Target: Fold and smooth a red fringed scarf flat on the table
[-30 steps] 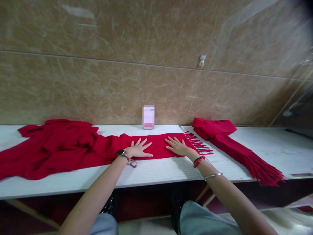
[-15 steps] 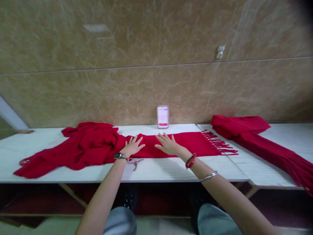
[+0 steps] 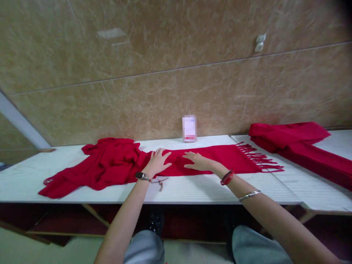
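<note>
A long red scarf [image 3: 220, 161] with fringe at its right end lies stretched across a white table [image 3: 192, 189]. Its left part is bunched in a crumpled heap [image 3: 110, 165]. My left hand [image 3: 158, 161] rests flat on the scarf near the heap, fingers spread. My right hand [image 3: 199, 161] lies flat on the scarf just to the right, fingers stretched out toward the left. Both palms press on the fabric and hold nothing.
A second red scarf [image 3: 297, 141] lies folded on the adjoining table at the right. A small pink card [image 3: 189, 128] stands against the marble wall behind the scarf. Below the table edge my knees show above the floor.
Both hands have slid leftward along the scarf toward the bunched heap, leaving the fringed end farther to the right. The view has turned left.
</note>
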Available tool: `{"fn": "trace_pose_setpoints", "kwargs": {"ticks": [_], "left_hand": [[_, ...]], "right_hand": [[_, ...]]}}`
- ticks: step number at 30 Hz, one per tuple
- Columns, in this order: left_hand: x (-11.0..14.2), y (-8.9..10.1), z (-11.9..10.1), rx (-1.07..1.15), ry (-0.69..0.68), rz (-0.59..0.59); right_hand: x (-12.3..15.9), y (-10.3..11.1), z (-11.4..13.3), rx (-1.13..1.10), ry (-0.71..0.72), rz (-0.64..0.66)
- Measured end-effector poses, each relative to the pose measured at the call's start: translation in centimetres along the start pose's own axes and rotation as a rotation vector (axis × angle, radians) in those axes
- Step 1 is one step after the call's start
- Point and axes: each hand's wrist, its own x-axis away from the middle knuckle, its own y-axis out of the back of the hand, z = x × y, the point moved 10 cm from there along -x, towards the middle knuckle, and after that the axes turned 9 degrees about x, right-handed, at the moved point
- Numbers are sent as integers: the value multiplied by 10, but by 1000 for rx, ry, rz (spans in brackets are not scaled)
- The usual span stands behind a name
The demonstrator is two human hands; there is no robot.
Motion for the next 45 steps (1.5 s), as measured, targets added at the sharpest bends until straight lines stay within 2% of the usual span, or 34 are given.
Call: {"fn": "trace_pose_setpoints", "kwargs": {"ticks": [2, 3, 5, 7, 11, 16, 19, 23, 27, 34, 40, 45], "left_hand": [[10, -3, -33, 70, -231, 90], [15, -8, -44, 95, -299, 146], [21, -14, -53, 94, -347, 197], [20, -16, -52, 59, -333, 164], [8, -16, -42, 92, -317, 102], [-5, -5, -15, 316, -246, -27], [-5, 0, -6, 365, -230, -101], [0, 6, -15, 304, -277, -150], [5, 10, -30, 175, -302, -151], [5, 0, -41, -54, -209, -81], [3, -1, -53, -44, -251, -84], [3, 5, -51, 19, -274, -105]], "right_hand": [[12, 17, -5, -24, 48, -36], [19, 22, -8, -25, 58, -37], [31, 22, -12, -6, 72, 4], [40, 16, -10, 30, 110, 41], [41, 10, -3, 96, 167, 0], [33, 11, -6, 131, 98, -70], [29, 13, -1, 151, 47, -127], [23, 17, 8, 202, -32, -219], [13, 8, 0, 173, -105, -179], [6, 3, -21, -14, -72, -258], [3, 2, -22, -62, -41, -288], [6, 7, -23, -37, -46, -285]]}}
